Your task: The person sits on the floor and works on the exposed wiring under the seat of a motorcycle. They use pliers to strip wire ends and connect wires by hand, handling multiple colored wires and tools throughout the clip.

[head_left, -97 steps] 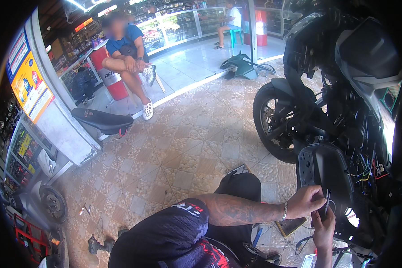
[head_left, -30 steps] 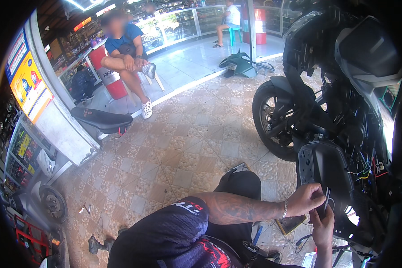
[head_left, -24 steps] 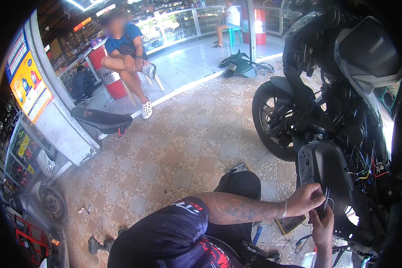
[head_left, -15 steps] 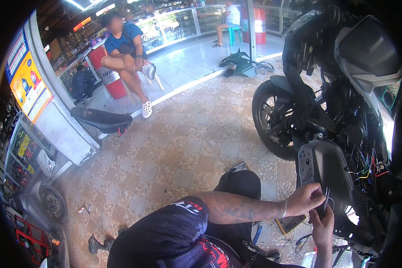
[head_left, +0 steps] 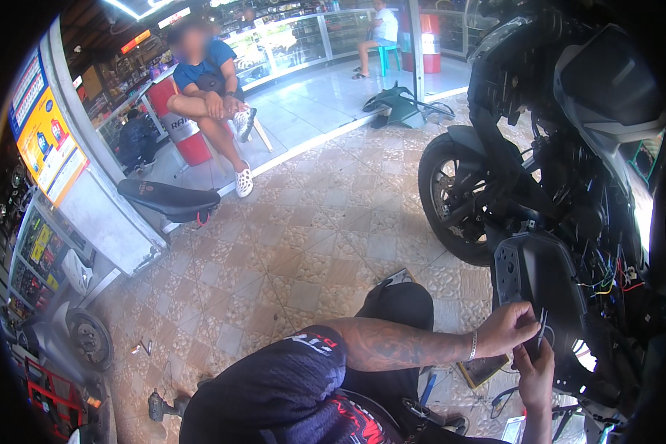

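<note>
My left hand, at the end of a tattooed forearm with a bracelet, pinches a thin, light-coloured metal piece. Just below it, my right hand grips the same piece, its lower part hidden among fingers; exactly what it is I cannot make out. A thin cable loops beside them. Both hands are over the black plastic body panel of a partly stripped motorcycle, whose loose coloured wires hang to the right, above my hands.
A yellow-edged tray lies below my hands, a drill at lower left. A black seat and green fairing sit by the shop's edge. One person sits facing me, another farther back. A scooter wheel stands left.
My hands hold nearly the same pose and grip throughout. The view has shifted slightly since the earliest frame, and the seated person's raised foot has moved a little.
</note>
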Motion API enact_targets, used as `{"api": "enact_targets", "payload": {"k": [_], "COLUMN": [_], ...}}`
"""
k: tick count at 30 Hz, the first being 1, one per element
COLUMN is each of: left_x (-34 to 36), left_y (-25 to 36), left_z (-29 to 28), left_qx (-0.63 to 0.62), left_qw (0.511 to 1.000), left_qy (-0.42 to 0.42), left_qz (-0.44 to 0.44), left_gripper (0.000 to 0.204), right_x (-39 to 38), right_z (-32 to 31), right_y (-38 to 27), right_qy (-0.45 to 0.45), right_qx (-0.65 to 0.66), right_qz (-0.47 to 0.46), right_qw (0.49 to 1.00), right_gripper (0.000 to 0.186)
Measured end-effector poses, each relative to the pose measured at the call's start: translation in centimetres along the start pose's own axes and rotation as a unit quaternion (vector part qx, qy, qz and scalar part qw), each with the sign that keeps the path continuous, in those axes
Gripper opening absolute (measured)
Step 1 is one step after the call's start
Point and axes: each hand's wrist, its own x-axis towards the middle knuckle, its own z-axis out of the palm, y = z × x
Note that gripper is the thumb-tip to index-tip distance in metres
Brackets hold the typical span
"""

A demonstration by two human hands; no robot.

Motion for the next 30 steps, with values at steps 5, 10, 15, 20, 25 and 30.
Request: {"api": "enact_targets", "payload": {"k": [5, 10, 15, 20, 25, 30], "left_x": [-0.1, -0.1, -0.2, -0.4, -0.5, -0.6], "left_y": [0.2, -0.1, 0.1, 0.9, 1.4, 1.6], "left_z": [-0.1, 0.0, 0.0, -0.2, -0.1, -0.2], "left_qx": [0.001, -0.002, -0.018, -0.031, -0.055, -0.07], "left_qw": [1.0, 1.0, 1.0, 0.999, 0.997, 0.996], "left_qy": [0.004, 0.008, 0.002, -0.018, -0.035, -0.042], "left_qz": [0.005, 0.018, 0.022, -0.018, -0.04, -0.03], "left_gripper": [0.023, 0.025, 0.024, 0.023, 0.02, 0.02], "right_x": [0.0, 0.0, -0.1, -0.1, -0.4, -0.5], "right_z": [0.5, 0.6, 0.2, 0.3, 0.5, 0.7], "right_y": [0.3, 0.1, -0.2, 0.2, -0.1, -0.5], "right_qy": [0.009, 0.013, 0.026, 0.057, 0.102, 0.12], "right_qx": [-0.013, -0.011, -0.066, -0.126, -0.157, -0.195], "right_qz": [-0.056, -0.066, -0.04, -0.088, -0.079, -0.082], "right_qw": [0.998, 0.998, 0.997, 0.987, 0.979, 0.97], "right_gripper": [0.022, 0.021, 0.02, 0.022, 0.029, 0.028]}}
